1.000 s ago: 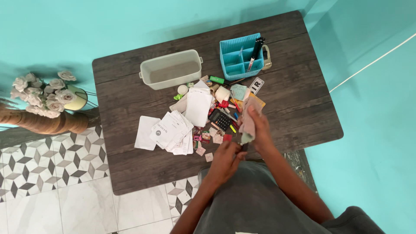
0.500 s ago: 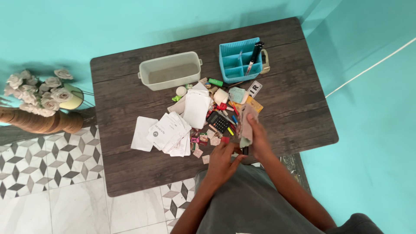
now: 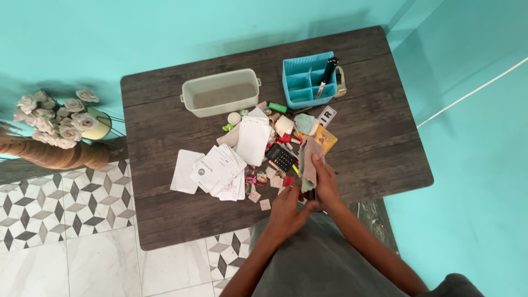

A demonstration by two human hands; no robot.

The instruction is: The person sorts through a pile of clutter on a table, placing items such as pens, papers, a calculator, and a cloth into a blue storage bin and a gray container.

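Observation:
My right hand (image 3: 325,181) holds a pinkish-grey cloth (image 3: 309,159) near the front edge of the dark wooden table (image 3: 165,214). My left hand (image 3: 290,209) meets it from below at a small dark object (image 3: 311,194), whose kind I cannot tell. Just beyond the hands lies a heap of small things: a black calculator (image 3: 281,158), white papers (image 3: 220,168), a yellow booklet (image 3: 325,137) and several small coloured bits.
A grey-green plastic tub (image 3: 221,92) and a blue divided organiser (image 3: 308,81) with pens stand at the table's back. A vase of pale roses (image 3: 60,124) stands on the left, over patterned floor tiles. Turquoise walls surround the table.
Both hands have drawn back toward my body with the cloth, and the left hand has closed in under the right. The view has shifted slightly.

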